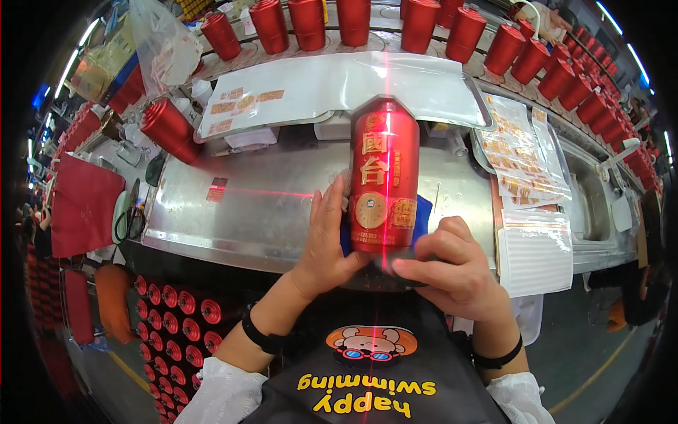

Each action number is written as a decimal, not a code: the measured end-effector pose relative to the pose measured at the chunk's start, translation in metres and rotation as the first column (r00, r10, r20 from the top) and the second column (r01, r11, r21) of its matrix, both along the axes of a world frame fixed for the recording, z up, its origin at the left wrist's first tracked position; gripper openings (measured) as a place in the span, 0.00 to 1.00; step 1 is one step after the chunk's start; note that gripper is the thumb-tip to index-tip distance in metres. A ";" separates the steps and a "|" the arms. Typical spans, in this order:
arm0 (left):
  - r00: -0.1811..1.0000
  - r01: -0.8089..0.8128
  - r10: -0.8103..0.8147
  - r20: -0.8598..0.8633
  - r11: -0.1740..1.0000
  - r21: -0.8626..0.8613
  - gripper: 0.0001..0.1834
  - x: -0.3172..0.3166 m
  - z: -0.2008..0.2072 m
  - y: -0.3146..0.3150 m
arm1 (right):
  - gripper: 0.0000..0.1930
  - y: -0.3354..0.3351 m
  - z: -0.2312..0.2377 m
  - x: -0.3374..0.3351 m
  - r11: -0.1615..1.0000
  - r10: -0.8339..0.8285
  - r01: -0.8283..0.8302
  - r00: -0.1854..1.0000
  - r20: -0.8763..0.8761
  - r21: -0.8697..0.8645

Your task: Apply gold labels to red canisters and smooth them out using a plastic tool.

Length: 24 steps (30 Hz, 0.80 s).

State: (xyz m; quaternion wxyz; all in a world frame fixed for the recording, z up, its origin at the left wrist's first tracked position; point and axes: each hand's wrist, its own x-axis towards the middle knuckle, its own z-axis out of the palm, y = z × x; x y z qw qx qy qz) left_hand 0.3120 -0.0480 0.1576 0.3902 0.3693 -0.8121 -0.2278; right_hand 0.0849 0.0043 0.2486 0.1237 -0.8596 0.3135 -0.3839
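Note:
A red bottle [385, 162] with gold characters and a round gold emblem lies on a blue rest [421, 215], its base toward me. My left hand [325, 237] steadies the bottle's left side, fingers stretched along it and thumb by the base. Close to the lower right edge of the bottle is my right hand [455, 268], fingers bent and drawn together; whatever they pinch is too small or blurred to make out. A thin red light line runs lengthwise over the bottle, and another crosses the metal bench [261, 219]. A small red-gold label [217, 189] lies on the bench's left.
Beyond the bench, a white sheet [304, 81] bears gold labels. More label sheets [519, 152] lie right, beside a sink [590, 194]. Several red bottles [353, 21] line the far conveyor; one [169, 131] leans at left. Scissors [131, 215] hang near a red cloth [81, 205].

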 end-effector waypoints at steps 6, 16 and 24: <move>0.982 -0.076 0.113 0.151 0.970 -0.230 0.62 0.005 0.015 0.002 | 0.22 -0.001 0.007 -0.002 0.998 -0.061 0.061 0.998 -0.030 0.003; 0.978 -0.084 0.095 0.187 0.994 -0.066 0.63 0.001 0.010 -0.003 | 0.22 -0.001 0.008 -0.001 0.998 -0.062 0.063 0.997 -0.036 0.021; 0.996 0.075 -0.068 -0.057 0.987 0.145 0.61 0.006 0.012 -0.007 | 0.15 0.009 0.000 -0.008 0.949 -0.295 0.276 0.948 0.123 0.153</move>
